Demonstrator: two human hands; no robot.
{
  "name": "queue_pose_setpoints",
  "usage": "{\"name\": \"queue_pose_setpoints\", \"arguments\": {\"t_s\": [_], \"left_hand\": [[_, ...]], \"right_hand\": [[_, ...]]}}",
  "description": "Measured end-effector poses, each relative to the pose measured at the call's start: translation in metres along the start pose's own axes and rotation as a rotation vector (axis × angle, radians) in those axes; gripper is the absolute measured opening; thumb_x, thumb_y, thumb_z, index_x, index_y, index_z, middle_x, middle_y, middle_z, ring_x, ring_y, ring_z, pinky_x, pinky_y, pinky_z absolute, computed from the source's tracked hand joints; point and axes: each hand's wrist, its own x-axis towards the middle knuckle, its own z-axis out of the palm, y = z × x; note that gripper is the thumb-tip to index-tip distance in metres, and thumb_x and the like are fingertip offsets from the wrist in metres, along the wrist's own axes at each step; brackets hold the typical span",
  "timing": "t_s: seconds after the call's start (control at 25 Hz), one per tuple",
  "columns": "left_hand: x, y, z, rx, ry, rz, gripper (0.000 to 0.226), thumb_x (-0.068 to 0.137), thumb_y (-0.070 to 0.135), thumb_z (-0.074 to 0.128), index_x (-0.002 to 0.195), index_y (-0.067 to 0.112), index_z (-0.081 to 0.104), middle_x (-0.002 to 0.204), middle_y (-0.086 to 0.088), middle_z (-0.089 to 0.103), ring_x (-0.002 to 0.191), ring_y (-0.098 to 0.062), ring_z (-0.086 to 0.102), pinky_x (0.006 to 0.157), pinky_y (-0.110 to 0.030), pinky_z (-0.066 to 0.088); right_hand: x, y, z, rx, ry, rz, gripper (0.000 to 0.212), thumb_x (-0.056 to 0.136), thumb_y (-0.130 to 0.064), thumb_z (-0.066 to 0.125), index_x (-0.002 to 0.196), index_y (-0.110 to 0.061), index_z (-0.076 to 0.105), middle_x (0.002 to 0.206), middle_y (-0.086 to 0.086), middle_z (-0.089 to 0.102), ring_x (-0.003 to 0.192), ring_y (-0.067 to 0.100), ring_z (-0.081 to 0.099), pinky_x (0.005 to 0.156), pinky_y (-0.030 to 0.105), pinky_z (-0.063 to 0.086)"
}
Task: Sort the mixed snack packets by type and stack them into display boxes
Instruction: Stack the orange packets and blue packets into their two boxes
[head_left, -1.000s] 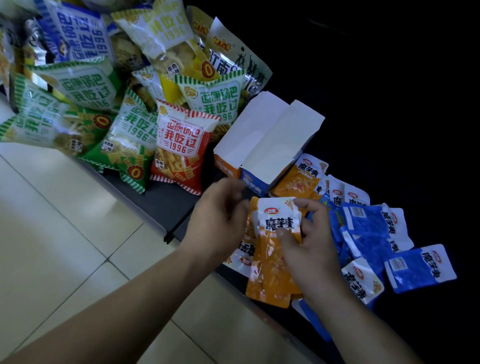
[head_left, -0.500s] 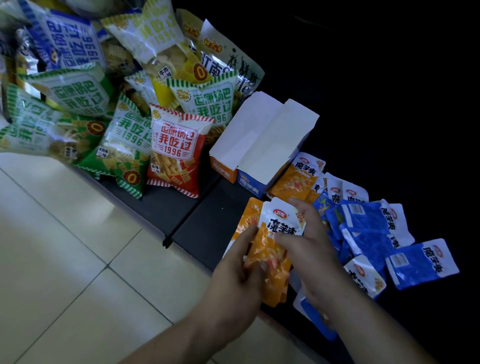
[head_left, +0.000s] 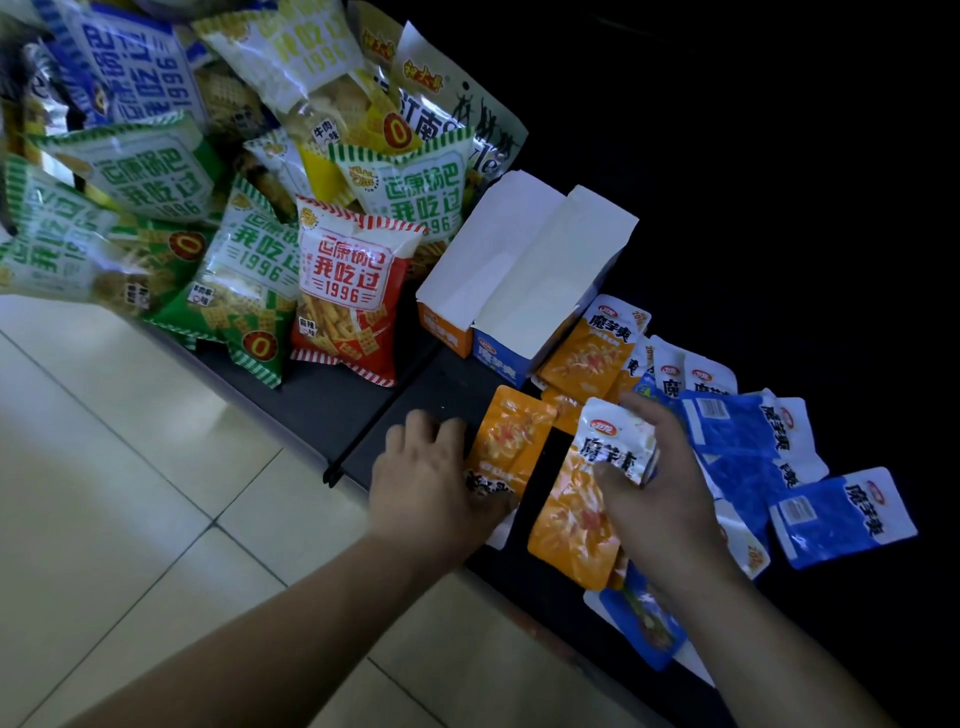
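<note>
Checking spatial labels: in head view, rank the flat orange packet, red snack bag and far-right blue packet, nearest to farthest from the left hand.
1. Flat orange packet, touching the left hand.
2. Red snack bag, ahead-left.
3. Far-right blue packet, table's right.

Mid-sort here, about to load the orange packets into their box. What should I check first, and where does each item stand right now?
1. Right hand grips the held orange packet by its white top: ok.
2. Left hand has a firm hold of the flat orange packet: cannot tell; it touches the packet's near end.
3. Orange display box open, flap up: ok.
4. Room inside that box: cannot tell; interior hidden.
5. Orange sorted apart from the blue packets: not ok; another orange packet lies next to them by the blue display box.
</note>
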Motion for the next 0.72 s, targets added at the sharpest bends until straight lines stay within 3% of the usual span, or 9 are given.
{"name": "queue_pose_setpoints", "arguments": {"t_s": [0.12,0.28,0.4,0.52,0.6,0.64,0.68,0.72], "left_hand": [[-0.003,0.008,0.009,-0.104,0.027,0.039,0.058,0.073,0.064,0.078,0.115,0.034,0.051,0.113,0.01,0.045,0.102,-0.016,0.044,0.086,-0.035,0.043],[-0.009,0.004,-0.012,-0.603,0.0,0.005,0.038,0.085,0.023,0.08,0.101,0.042,0.051,0.091,0.013,0.067,0.082,-0.006,0.065,0.072,-0.038,0.058],[-0.02,-0.004,-0.051,-0.798,0.019,0.109,0.05,0.088,0.004,0.076,0.117,0.043,0.065,0.104,0.02,0.072,0.094,0.001,0.07,0.077,-0.021,0.058],[-0.026,-0.01,-0.091,-0.899,-0.025,0.152,0.071,0.085,-0.002,0.077,0.138,0.04,0.056,0.109,0.01,0.077,0.096,-0.007,0.075,0.08,-0.027,0.062],[-0.021,-0.006,-0.102,-0.887,-0.138,0.167,0.078,0.085,0.001,0.079,0.144,0.042,0.049,0.103,0.002,0.079,0.095,-0.015,0.077,0.083,-0.038,0.064],[-0.018,0.0,-0.1,-0.896,-0.209,0.172,0.079,0.085,0.001,0.079,0.146,0.04,0.046,0.101,0.001,0.08,0.096,-0.017,0.077,0.086,-0.04,0.063],[-0.015,0.005,-0.096,-0.915,-0.26,0.172,0.079,0.086,0.001,0.078,0.148,0.036,0.045,0.1,0.002,0.08,0.097,-0.016,0.077,0.087,-0.04,0.063],[-0.011,0.012,-0.09,-0.932,-0.278,0.174,0.077,0.087,0.0,0.077,0.149,0.031,0.045,0.1,0.003,0.081,0.097,-0.014,0.077,0.087,-0.038,0.063]], "right_hand": [[0.0,0.002,0.003,-0.019,-0.044,-0.024,0.059,0.1,-0.007,0.063,0.122,-0.061,0.052,0.132,-0.013,0.059,0.106,0.014,0.065,0.062,0.018,0.052],[0.003,0.0,-0.003,-0.049,-0.033,-0.029,0.056,0.102,-0.006,0.057,0.124,-0.057,0.052,0.133,-0.014,0.058,0.1,0.003,0.062,0.061,0.015,0.048],[0.006,-0.001,-0.01,-0.056,-0.029,-0.027,0.058,0.103,-0.004,0.052,0.123,-0.058,0.051,0.133,-0.012,0.059,0.096,0.015,0.065,0.062,0.024,0.05],[0.008,-0.005,-0.016,-0.042,-0.096,0.007,0.06,0.104,-0.004,0.049,0.121,-0.062,0.051,0.127,-0.008,0.063,0.067,0.019,0.061,0.051,0.027,0.053],[0.007,-0.008,-0.014,-0.052,-0.178,0.014,0.06,0.105,-0.006,0.048,0.121,-0.063,0.053,0.118,0.003,0.067,0.072,0.044,0.063,0.062,0.053,0.061],[0.005,-0.011,-0.01,-0.054,-0.222,0.022,0.058,0.106,-0.008,0.047,0.121,-0.063,0.054,0.113,0.008,0.069,0.077,0.048,0.063,0.069,0.062,0.058],[0.003,-0.013,-0.004,-0.053,-0.255,0.024,0.055,0.108,-0.01,0.045,0.121,-0.063,0.054,0.11,0.004,0.071,0.078,0.045,0.063,0.071,0.061,0.058],[0.0,-0.015,0.002,-0.049,-0.272,0.011,0.051,0.109,-0.015,0.043,0.119,-0.064,0.054,0.106,-0.009,0.072,0.083,0.038,0.066,0.071,0.051,0.061]]}}
